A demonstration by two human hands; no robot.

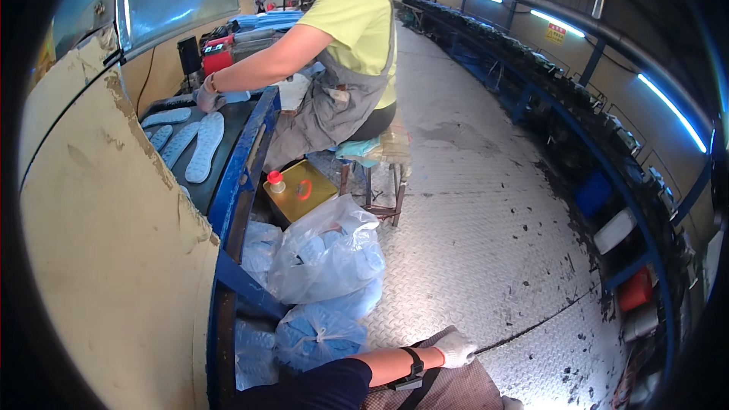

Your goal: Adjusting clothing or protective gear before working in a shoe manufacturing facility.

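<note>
Gloves cover your right hand (pixel 456 349), loosely curled and empty on your lap, bags of insoles (pixel 326 254) beside it; left hand unseen.

Single head-worn fisheye view, looking down and forward along the factory aisle. Near, at the bottom edge: the wearer's own gloved hand (pixel 456 349) and forearm. Left: the blue-edged conveyor (pixel 241 159), close by. Far centre: a seated co-worker (pixel 342 53). Right: racks (pixel 607 182) curving away. Dark lens rim all round.
</note>
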